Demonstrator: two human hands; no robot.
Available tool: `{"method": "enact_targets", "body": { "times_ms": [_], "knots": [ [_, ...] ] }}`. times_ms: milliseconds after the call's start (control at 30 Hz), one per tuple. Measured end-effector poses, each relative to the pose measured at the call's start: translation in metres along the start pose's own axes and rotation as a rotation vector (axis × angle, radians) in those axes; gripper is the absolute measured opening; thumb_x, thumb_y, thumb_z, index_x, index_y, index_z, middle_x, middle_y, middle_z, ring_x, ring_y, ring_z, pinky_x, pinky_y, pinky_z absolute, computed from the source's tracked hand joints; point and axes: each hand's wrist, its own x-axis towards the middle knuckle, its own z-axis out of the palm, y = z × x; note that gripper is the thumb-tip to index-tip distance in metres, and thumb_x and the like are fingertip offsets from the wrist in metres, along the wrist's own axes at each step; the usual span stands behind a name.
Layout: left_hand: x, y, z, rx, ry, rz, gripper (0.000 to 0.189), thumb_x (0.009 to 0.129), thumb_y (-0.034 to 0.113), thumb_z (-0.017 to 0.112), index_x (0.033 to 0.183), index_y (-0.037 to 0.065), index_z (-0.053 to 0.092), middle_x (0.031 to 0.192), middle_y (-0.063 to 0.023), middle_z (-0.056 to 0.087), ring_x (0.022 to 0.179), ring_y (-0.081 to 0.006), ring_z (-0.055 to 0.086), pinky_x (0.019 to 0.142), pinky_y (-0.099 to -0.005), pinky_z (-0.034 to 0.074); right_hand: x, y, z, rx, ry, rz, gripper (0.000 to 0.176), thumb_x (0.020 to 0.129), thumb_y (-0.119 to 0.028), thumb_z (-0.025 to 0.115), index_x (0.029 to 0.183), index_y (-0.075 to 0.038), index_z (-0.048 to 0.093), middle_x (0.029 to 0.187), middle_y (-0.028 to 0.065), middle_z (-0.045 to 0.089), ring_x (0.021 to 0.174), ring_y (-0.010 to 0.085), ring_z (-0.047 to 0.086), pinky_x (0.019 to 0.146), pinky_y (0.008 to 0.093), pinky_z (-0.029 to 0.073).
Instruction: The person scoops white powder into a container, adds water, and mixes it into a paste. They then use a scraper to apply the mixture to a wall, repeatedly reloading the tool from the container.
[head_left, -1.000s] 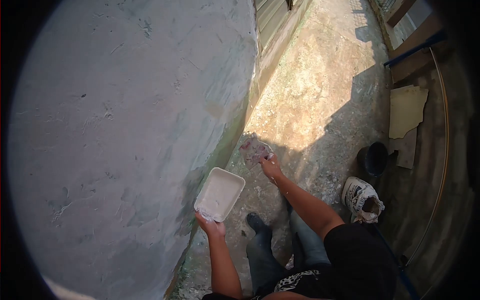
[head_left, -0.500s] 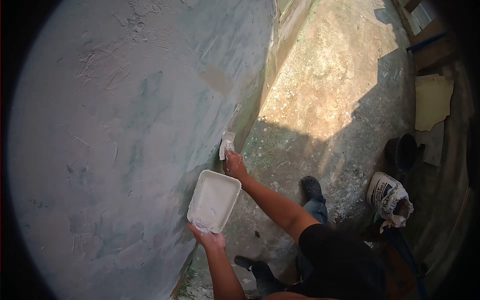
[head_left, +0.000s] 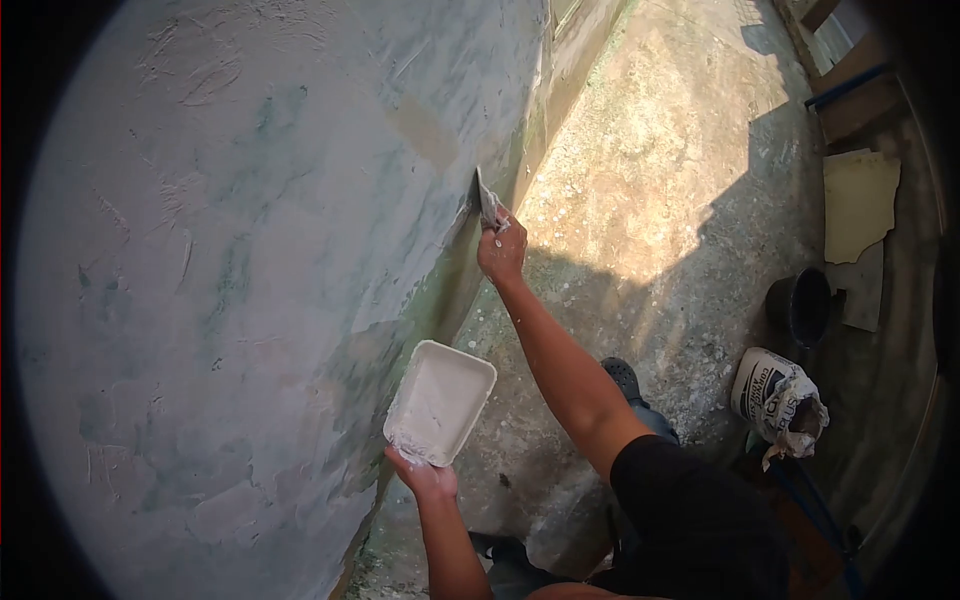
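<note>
My left hand (head_left: 428, 478) grips the near edge of a shallow white tray (head_left: 446, 400), which has wet plaster smeared along its lower end. Farther up, my right hand (head_left: 503, 248) is closed around a putty knife (head_left: 488, 198) caked with white paste. The blade meets the wall (head_left: 270, 330) low down, close to where it joins the floor. Patchy whitish plaster covers this wall, with greenish areas showing through.
A worn concrete floor (head_left: 640, 180), partly sunlit, runs along the wall. To the right are a black bucket (head_left: 798, 306), an opened sack (head_left: 775, 400) and a torn yellowish board (head_left: 860, 207). My shoe (head_left: 621, 378) rests on the floor.
My right hand has moved up and away along the wall's base with the putty knife, whose blade is now turned edge-on. The tray has shifted slightly right.
</note>
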Motion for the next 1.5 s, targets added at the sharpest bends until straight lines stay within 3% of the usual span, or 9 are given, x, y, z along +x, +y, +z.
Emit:
{"method": "enact_targets", "body": {
  "times_ms": [200, 267, 500, 733, 900, 1133, 1200, 1367, 1500],
  "knots": [
    [0.005, -0.012, -0.007, -0.04, 0.01, 0.021, 0.064, 0.102, 0.054, 0.024, 0.147, 0.01, 0.033, 0.151, -0.0066, 0.036, 0.139, -0.027, 0.035, 0.116, -0.0439, 0.029, -0.108, -0.009, -0.015, 0.145, -0.076, -0.255, 0.034, 0.067, 0.005, 0.056, 0.1, 0.003, 0.064, 0.095, 0.0239, 0.066, 0.091, 0.0417, 0.063, 0.084, 0.0473, 0.05],
    [0.01, -0.01, -0.011, -0.078, 0.026, 0.019, 0.063, 0.102, 0.054, 0.024, 0.147, 0.01, 0.033, 0.151, -0.0061, 0.038, 0.138, -0.0272, 0.036, 0.116, -0.044, 0.029, -0.114, 0.009, -0.039, 0.169, -0.377, -0.414, 0.032, 0.07, 0.007, 0.058, 0.101, 0.0, 0.065, 0.096, 0.0215, 0.068, 0.086, 0.041, 0.064, 0.082, 0.0465, 0.051],
    [0.003, 0.005, -0.026, -0.069, -0.035, 0.026, 0.065, 0.101, 0.055, 0.025, 0.147, 0.01, 0.034, 0.15, -0.0058, 0.038, 0.138, -0.0267, 0.037, 0.116, -0.0438, 0.029, -0.041, -0.004, -0.039, 0.162, -0.135, 0.134, 0.026, 0.08, -0.002, 0.055, 0.104, 0.003, 0.064, 0.089, 0.0254, 0.065, 0.08, 0.0432, 0.063, 0.072, 0.0469, 0.049],
    [0.026, -0.026, -0.05, -0.077, -0.083, 0.077, 0.063, 0.102, 0.054, 0.027, 0.146, 0.01, 0.035, 0.15, -0.006, 0.039, 0.137, -0.0269, 0.038, 0.115, -0.0436, 0.03, -0.055, -0.011, 0.013, 0.104, 0.072, -0.36, 0.022, 0.077, -0.004, 0.058, 0.094, 0.006, 0.065, 0.083, 0.024, 0.066, 0.075, 0.0424, 0.064, 0.071, 0.0458, 0.051],
    [0.034, -0.038, -0.041, -0.095, -0.059, 0.089, 0.06, 0.102, 0.052, 0.027, 0.145, 0.01, 0.036, 0.148, -0.0062, 0.04, 0.136, -0.0268, 0.039, 0.115, -0.0434, 0.03, -0.1, 0.013, -0.017, 0.06, -0.187, -0.509, 0.02, 0.074, -0.001, 0.059, 0.092, 0.005, 0.066, 0.086, 0.023, 0.067, 0.077, 0.0418, 0.065, 0.071, 0.0458, 0.052],
    [0.044, -0.053, -0.056, -0.091, -0.134, 0.155, 0.057, 0.102, 0.05, 0.03, 0.142, 0.01, 0.041, 0.144, -0.0049, 0.046, 0.133, -0.0259, 0.043, 0.113, -0.0425, 0.033, -0.026, 0.018, -0.024, 0.075, 0.124, -0.321, 0.02, 0.078, -0.003, 0.056, 0.094, 0.004, 0.066, 0.08, 0.0235, 0.064, 0.071, 0.0408, 0.064, 0.063, 0.0453, 0.049],
    [0.043, -0.059, -0.059, -0.103, -0.134, 0.153, 0.056, 0.102, 0.049, 0.031, 0.141, 0.01, 0.042, 0.143, -0.0046, 0.047, 0.132, -0.0256, 0.044, 0.112, -0.0424, 0.034, -0.01, 0.016, -0.025, 0.064, 0.016, -0.121, 0.02, 0.078, -0.002, 0.056, 0.095, 0.006, 0.064, 0.076, 0.025, 0.062, 0.069, 0.0424, 0.062, 0.063, 0.0461, 0.049],
    [0.055, -0.068, -0.058, -0.102, -0.129, 0.178, 0.057, 0.102, 0.049, 0.03, 0.141, 0.009, 0.041, 0.143, -0.0058, 0.047, 0.132, -0.0262, 0.044, 0.112, -0.0432, 0.035, -0.055, 0.016, 0.008, 0.227, -0.112, -0.518, 0.021, 0.077, -0.001, 0.057, 0.096, 0.006, 0.064, 0.078, 0.0224, 0.062, 0.07, 0.042, 0.061, 0.067, 0.0424, 0.049],
    [0.064, -0.076, -0.061, -0.13, -0.097, 0.193, 0.056, 0.102, 0.048, 0.031, 0.141, 0.009, 0.041, 0.144, -0.0066, 0.046, 0.132, -0.0266, 0.044, 0.112, -0.0434, 0.034, -0.105, 0.027, -0.001, 0.116, -0.318, -0.56, 0.022, 0.073, -0.001, 0.061, 0.094, 0.003, 0.065, 0.076, 0.0192, 0.061, 0.071, 0.0382, 0.063, 0.064, 0.0437, 0.051]
  ]
}}
